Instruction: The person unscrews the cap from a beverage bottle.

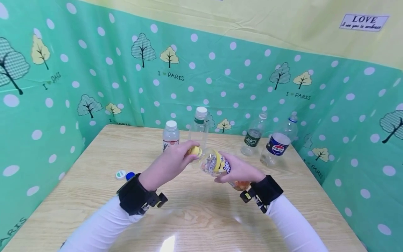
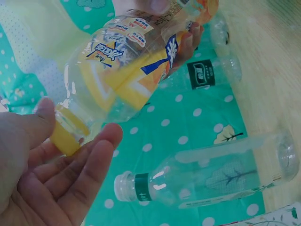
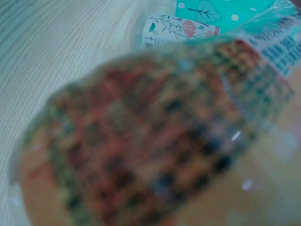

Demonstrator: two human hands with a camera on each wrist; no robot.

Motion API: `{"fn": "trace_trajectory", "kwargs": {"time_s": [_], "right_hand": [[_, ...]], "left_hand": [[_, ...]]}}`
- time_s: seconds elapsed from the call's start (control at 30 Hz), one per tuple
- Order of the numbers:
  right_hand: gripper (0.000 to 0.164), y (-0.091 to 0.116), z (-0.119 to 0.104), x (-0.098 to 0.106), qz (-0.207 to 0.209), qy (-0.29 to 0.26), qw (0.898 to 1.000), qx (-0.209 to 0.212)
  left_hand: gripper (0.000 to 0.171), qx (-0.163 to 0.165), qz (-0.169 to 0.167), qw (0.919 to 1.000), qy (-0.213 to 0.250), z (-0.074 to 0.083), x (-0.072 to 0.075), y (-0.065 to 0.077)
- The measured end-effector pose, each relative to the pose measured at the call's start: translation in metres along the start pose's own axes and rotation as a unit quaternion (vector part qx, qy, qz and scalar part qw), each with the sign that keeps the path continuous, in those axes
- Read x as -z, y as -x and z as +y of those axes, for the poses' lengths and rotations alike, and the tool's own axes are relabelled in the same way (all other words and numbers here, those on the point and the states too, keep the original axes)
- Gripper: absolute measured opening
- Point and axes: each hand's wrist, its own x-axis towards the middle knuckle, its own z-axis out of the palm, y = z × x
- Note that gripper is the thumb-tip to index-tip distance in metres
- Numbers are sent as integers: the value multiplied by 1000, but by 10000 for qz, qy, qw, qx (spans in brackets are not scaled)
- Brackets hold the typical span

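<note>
A clear plastic drink bottle (image 1: 209, 161) with a yellow and orange printed label is tilted above the table, its neck toward the left. My right hand (image 1: 241, 170) grips it around the labelled body. At the neck end, my left hand (image 1: 168, 163) holds the yellow cap (image 2: 66, 137) between thumb and fingers. The left wrist view shows the thumb on one side of the cap and the fingers beneath it. In the right wrist view the blurred bottle side (image 3: 141, 136) fills most of the picture, and the right hand is hidden there.
Behind the hands stand a white-capped bottle (image 1: 171, 130) and a tall clear bottle (image 1: 200, 122). Further right are a green-labelled bottle (image 1: 253, 138) and a Pepsi bottle (image 1: 278, 144). A white cap (image 1: 120, 174) and a blue cap (image 1: 129, 175) lie on the wooden table (image 1: 195, 224).
</note>
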Motion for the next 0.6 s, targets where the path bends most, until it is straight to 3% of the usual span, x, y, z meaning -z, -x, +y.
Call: {"fn": "trace_trajectory", "kwargs": {"time_s": [0.2, 0.4, 0.5, 0.6], "right_hand": [[69, 0, 0, -2, -63, 66, 9999, -58], [68, -1, 2, -5, -86, 77, 9999, -126], [67, -1, 1, -6, -79, -4, 9999, -110], [67, 0, 2, -5, -64, -84, 9999, -132]], "left_hand": [[29, 792, -102, 9968, 83, 2, -4, 3], [35, 1056, -35, 9944, 47, 3, -5, 3], [37, 1086, 154, 9939, -58, 2, 3, 3], [38, 1320, 233, 9907, -247, -3, 23, 2]]}}
